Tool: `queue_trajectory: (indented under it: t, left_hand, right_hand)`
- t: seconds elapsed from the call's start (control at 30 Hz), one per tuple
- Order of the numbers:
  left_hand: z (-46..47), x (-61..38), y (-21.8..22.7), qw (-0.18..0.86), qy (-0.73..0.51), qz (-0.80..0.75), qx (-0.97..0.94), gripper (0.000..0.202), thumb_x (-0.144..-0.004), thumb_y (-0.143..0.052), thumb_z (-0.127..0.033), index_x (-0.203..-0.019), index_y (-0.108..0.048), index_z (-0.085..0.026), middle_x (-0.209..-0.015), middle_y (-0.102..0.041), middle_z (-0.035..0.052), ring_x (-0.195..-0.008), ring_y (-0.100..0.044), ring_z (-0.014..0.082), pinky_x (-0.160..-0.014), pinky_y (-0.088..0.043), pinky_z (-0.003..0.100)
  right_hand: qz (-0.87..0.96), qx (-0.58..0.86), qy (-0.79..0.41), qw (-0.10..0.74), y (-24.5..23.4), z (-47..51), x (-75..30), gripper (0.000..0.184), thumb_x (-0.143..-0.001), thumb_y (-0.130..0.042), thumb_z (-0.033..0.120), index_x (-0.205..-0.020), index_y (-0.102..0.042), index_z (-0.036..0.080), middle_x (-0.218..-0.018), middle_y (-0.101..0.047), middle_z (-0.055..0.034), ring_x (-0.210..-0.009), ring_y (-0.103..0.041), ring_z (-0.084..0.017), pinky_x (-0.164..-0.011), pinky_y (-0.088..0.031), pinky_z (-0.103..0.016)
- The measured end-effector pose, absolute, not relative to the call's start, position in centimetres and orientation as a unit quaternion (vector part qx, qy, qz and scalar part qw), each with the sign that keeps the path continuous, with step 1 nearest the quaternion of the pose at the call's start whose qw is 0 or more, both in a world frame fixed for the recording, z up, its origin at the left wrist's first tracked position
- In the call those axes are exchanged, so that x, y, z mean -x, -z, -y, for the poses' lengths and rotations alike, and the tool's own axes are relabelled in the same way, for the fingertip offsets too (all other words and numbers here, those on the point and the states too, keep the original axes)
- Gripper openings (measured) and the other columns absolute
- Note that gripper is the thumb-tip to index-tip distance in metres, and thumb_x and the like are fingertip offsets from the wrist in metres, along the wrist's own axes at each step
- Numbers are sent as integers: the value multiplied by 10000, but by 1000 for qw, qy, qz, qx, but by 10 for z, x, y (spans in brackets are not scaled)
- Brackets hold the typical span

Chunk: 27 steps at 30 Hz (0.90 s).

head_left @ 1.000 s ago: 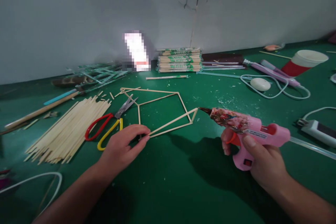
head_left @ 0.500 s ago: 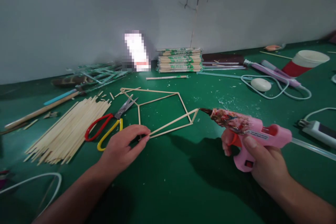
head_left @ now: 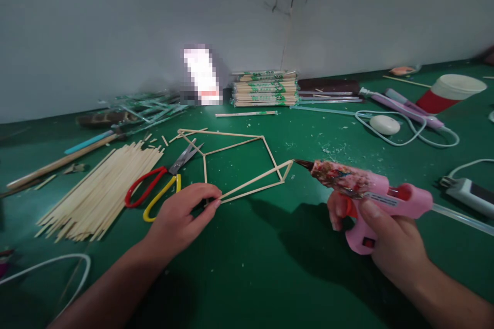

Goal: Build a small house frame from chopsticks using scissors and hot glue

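Observation:
My left hand [head_left: 189, 213] pinches the near left corner of a frame of thin wooden sticks [head_left: 233, 145] on the green table. One stick [head_left: 257, 181] slants from those fingertips up to a raised corner at the right. My right hand [head_left: 386, 231] grips a pink hot glue gun [head_left: 370, 190], its barrel smeared with old glue and a finger at the orange trigger. The dark nozzle tip is at the raised corner; whether it touches the wood I cannot tell. Beside my left hand lie scissors [head_left: 170, 172] with one red and one yellow handle.
Loose sticks [head_left: 104, 190] lie in a pile at the left. Packaged chopsticks [head_left: 265, 90] are stacked against the wall near a bright pixelated patch. At the right are a purple tool [head_left: 405, 108] with a white cord, a paper cup [head_left: 447, 92] and a grey adapter [head_left: 471, 193].
The glue gun and my right hand have shifted very slightly right and down in view. My left hand and the stick frame look almost unchanged.

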<state>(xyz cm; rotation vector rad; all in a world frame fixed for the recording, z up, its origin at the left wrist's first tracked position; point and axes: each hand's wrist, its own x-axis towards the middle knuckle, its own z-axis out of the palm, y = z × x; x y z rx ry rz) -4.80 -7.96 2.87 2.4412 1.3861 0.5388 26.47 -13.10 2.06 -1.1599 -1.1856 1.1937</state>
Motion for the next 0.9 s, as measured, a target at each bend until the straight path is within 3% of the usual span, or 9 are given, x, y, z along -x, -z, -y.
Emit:
queue_trajectory:
  t: [0.9]
  left_hand:
    - [79,50,-26,145,-189,-475,-847,128,-870,-526,-244,-956,-612,-205,-981,-669,25,-906,-621,155,-788,-492,269]
  right_hand:
    - [526,479,-482,513,-20,131,-266,306,-855,-453,430,-682,-565,204,-636,-575,-28,-579,-526,-167,-525,-387,-291]
